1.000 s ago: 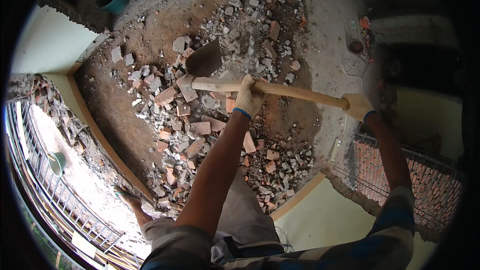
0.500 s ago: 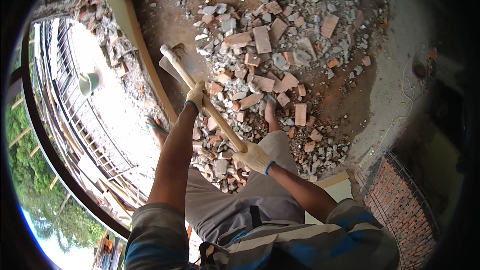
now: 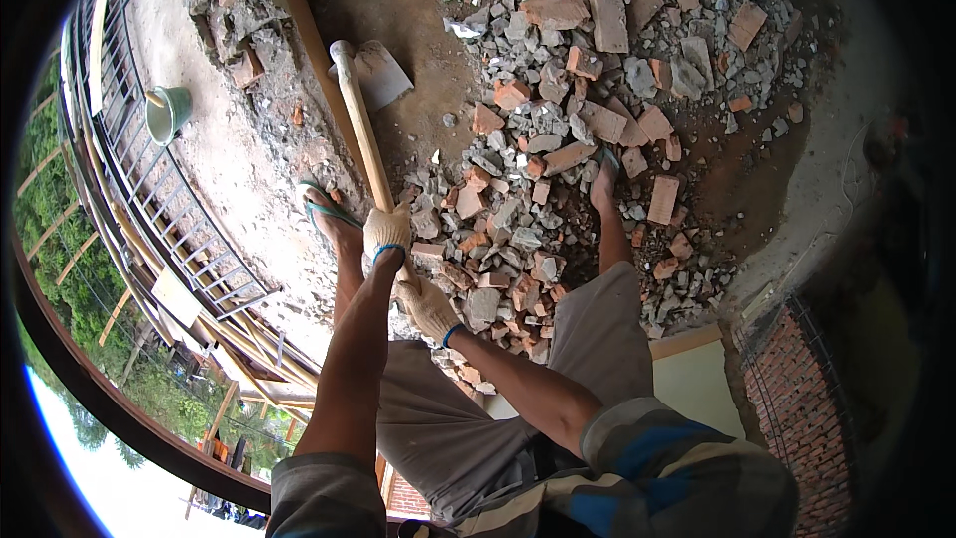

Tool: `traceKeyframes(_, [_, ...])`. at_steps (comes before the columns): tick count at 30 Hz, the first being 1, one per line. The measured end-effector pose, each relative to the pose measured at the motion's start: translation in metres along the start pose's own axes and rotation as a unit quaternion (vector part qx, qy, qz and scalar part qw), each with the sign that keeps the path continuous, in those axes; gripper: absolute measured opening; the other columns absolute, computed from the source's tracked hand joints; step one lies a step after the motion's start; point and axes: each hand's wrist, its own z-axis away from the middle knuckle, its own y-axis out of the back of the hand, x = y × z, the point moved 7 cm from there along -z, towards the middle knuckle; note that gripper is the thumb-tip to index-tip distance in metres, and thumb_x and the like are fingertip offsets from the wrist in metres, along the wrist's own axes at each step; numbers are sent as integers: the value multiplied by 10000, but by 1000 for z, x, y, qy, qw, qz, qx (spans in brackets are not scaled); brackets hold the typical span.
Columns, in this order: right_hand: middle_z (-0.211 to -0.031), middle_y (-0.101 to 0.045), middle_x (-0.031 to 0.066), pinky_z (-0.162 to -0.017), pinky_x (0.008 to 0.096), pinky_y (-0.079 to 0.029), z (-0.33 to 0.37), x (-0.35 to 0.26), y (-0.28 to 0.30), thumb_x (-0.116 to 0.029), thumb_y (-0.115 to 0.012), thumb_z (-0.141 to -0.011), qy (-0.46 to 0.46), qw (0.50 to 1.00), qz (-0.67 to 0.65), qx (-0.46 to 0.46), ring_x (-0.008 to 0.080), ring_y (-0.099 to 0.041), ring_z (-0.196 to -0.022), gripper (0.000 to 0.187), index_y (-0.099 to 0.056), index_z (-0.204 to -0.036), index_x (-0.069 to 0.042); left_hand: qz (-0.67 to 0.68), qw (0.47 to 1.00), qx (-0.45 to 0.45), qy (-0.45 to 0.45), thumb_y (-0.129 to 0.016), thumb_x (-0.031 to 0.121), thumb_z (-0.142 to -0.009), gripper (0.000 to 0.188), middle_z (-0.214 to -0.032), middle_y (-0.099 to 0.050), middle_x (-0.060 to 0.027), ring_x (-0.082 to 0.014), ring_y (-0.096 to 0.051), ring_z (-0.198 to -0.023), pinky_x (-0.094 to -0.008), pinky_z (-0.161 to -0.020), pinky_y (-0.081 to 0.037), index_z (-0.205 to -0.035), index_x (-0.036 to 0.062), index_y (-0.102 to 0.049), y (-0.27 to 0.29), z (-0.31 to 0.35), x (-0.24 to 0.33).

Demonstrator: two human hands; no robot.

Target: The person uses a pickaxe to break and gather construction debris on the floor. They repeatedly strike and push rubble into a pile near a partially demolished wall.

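A hoe (image 3: pixel 364 134) with a pale wooden handle and a broad flat metal blade (image 3: pixel 383 76) is in both my hands. The blade rests on or just over the dirt floor, beside the wall edge and left of the rubble. My left hand (image 3: pixel 386 231), in a cream knit glove with a blue cuff, is closed round the handle's lower half. Nearer to me, my right hand (image 3: pixel 428 309), gloved alike, grips the handle's near end. A heap of broken bricks and concrete lumps (image 3: pixel 558 154) spreads to the right of the handle.
My sandalled left foot (image 3: pixel 334 211) stands on the broken wall edge (image 3: pixel 299 130); my other foot (image 3: pixel 604 184) is among the rubble. On the left, a green bucket (image 3: pixel 169 118) stands beside a metal railing (image 3: pixel 169 189). Thin metal rods run by a brick wall (image 3: pixel 802 379) at right.
Both hands have drawn closer together and nearer to me, with the hoe handle now steeper. The view has shifted, so the rubble sits further right and the bucket higher.
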Motion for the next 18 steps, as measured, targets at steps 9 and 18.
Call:
traceKeyframes(9, [-670, -546, -38, -404, 274, -416, 132, 72, 13, -477, -658, -1002, -231, 969, -48, 77, 101, -518, -479, 362, -589, -1066, -128, -87, 977, -192, 36, -696, 487, -887, 606, -1097, -760, -276, -402, -747, -1074, -491, -926, -579, -1182, -41, -733, -75, 95, -73])
traceKeyframes(18, [-626, -549, -1, -404, 314, -415, 174, -47, 53, -438, -758, -956, -247, 953, -161, 73, 149, -527, -460, 370, -583, -901, -116, -5, 958, -287, 11, -695, 493, -876, 643, -1171, -761, -239, -356, -743, -1121, -466, -959, -568, -1243, -34, -724, -99, 115, 4])
